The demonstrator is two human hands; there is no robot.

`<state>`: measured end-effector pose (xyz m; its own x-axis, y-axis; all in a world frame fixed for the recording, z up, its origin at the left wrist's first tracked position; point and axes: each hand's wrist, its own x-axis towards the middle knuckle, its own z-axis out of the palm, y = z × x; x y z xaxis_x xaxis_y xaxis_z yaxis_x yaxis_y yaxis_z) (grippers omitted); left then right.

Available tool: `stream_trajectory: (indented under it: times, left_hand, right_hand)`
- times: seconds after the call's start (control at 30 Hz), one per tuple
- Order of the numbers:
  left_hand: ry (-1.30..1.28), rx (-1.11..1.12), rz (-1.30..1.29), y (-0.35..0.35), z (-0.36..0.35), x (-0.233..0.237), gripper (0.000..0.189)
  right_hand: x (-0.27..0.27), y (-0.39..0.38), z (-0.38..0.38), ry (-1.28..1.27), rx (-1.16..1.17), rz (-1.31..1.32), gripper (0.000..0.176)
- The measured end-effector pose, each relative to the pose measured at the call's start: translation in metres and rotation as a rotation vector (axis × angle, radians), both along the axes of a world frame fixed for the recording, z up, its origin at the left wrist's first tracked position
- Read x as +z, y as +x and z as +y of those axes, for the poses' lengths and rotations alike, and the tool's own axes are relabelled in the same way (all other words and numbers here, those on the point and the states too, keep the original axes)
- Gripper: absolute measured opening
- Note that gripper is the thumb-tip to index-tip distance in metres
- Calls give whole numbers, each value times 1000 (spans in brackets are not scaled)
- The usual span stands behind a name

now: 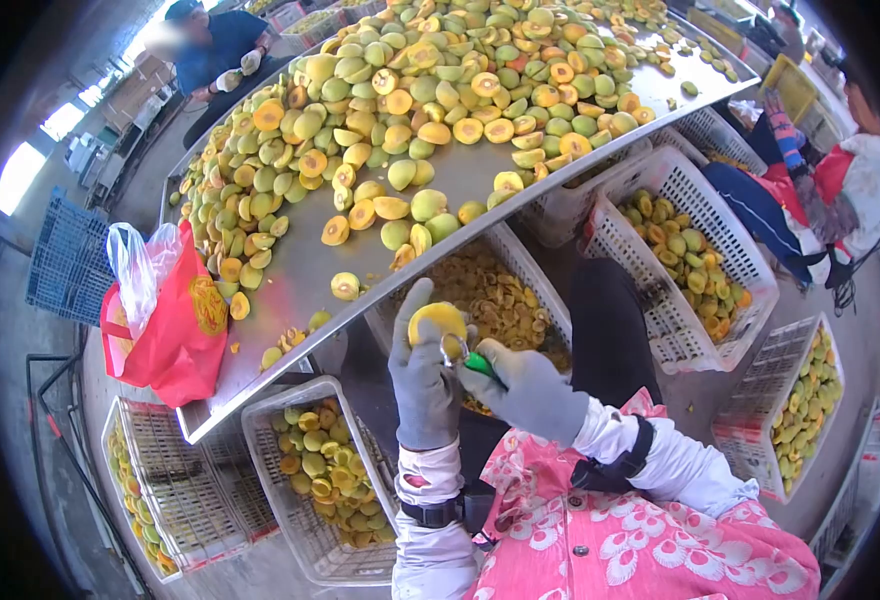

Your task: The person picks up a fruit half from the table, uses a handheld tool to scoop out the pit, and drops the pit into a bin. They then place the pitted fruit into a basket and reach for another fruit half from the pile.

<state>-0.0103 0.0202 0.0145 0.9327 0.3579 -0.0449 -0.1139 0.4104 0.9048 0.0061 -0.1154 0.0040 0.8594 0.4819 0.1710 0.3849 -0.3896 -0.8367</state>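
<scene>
- Head view. Left hand [425, 392], gloved: fingers closed round the fruit [438, 320], which sits at their tips, cut side not clearly seen.
- Right hand [535, 395], gloved: fingers wrapped on the green handle [484, 369] of a small tool; its metal ring [453, 347] lies at the fruit's near edge, contact uncertain.
- Handling, judged: fruit light, firm-fleshed, probably slick where cut, easily bruised. Best hold is by the rounded skin, fingertips spread, cut face free. Handle looks stiff and light; grip well behind the ring.
- Materials: grey knit-looking gloves, slightly fuzzy; fruit smooth, domed, yellow.
- Beyond the fingers: desk [310, 250], sheet metal, shiny, raised rim; heap of halves [430, 130], green-yellow skins, orange flesh, some with darker centres.
- Just beyond and below the fingers: crate [528, 270], rigid perforated plastic, holding thin, curled scraps.
- Left of the fingers, at the desk's corner: red bag [165, 350], thin and creased, with clear film [140, 265] bunched on top.
</scene>
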Motion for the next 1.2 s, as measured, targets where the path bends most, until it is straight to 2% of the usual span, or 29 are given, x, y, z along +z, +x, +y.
stream_trajectory:
  times: [0.07, 0.1, 0.27, 0.4, 0.47, 0.67, 0.73, 0.77, 0.83, 0.87, 0.93, 0.97, 1.0, 1.03, 1.07, 1.1, 1.17, 1.2]
  left_hand:
    - [-260, -72, 13, -4, 0, -2, 48]
    - [-262, -69, 19, -6, -2, -2, 48]
    - [-224, 87, 18, -11, -12, 9, 47]
    - [-148, 85, -87, -8, -17, 13, 47]
    - [-135, 190, -62, -6, -22, 13, 50]
    - [-99, 195, -19, -9, -23, 17, 48]
    - [-64, 181, -7, -7, -19, 13, 47]
    - [-27, 162, 13, -7, -17, 10, 47]
    - [32, 127, -2, -7, -12, 2, 46]
    - [92, 89, -14, -8, -11, 0, 45]
    - [88, 50, -53, -8, -10, -1, 43]
    - [84, 9, -104, -7, -8, -1, 42]
    - [86, 9, -102, -7, -6, -4, 42]
    - [-218, -130, -162, -7, -3, -11, 41]
    - [-521, -271, -225, -6, -1, -17, 40]
    - [-516, -275, -233, -1, -1, -21, 40]
    - [-818, 65, -84, 4, -7, -36, 45]
    - [-601, 91, -155, 11, 4, -71, 46]
  right_hand:
    - [-8, -6, 4, -4, -35, -3, 24]
    - [-9, -8, 7, -4, -71, -8, 24]
    - [-6, -12, 11, -24, -40, -15, 25]
    - [1, -12, 15, 12, -49, 10, 25]
    - [0, -14, 15, 17, -45, 12, 25]
    - [-6, -19, 13, 6, 52, 158, 28]
    - [-5, -18, 16, 165, 91, 223, 25]
    - [-3, -18, 12, 165, 94, 222, 25]
    - [27, -10, 5, 235, 234, 1139, 32]
    - [29, -6, 2, 236, 235, 1140, 32]
    - [29, -2, -6, 375, 434, 1501, 44]
    - [26, 1, -9, 379, 435, 1502, 44]
    - [22, 6, -12, 485, 531, 1678, 46]
    - [18, 7, -13, 593, 630, 1852, 49]
    - [13, 5, -12, 650, 707, 1841, 48]
    - [8, 8, -10, 651, 712, 1831, 48]
    - [-12, 10, -8, 766, 742, 1864, 47]
    - [-34, 15, -9, 790, 821, 1874, 43]
